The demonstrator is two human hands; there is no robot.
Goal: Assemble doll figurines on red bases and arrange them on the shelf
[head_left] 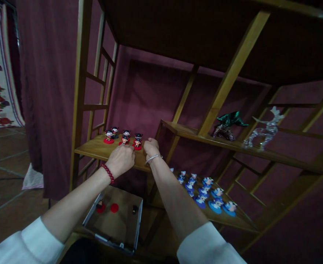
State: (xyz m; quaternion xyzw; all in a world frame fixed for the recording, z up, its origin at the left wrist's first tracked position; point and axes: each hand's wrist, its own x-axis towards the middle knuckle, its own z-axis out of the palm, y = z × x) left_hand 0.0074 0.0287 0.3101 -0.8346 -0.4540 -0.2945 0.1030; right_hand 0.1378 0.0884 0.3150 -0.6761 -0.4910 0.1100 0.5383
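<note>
Red-based figurines point(124, 138) stand on a wooden shelf point(95, 148). Our left hand point(120, 160) and right hand point(151, 148) curl beside them, apart; we cannot tell whether either grips one.

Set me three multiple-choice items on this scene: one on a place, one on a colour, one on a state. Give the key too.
1. Where does the group of red-based figurines stand?
A) In the cardboard box
B) On the wooden shelf
C) Beside the glass deer

2. What colour are the beads on the left wrist?
A) Red
B) Green
C) White

3. What is the state of the red disc in the cardboard box?
A) It holds a figurine
B) It sits on the shelf
C) It lies bare

1 B: the figurines stand on the shelf's top.
2 A: the beads show red.
3 C: nothing stands on the disc.
</note>
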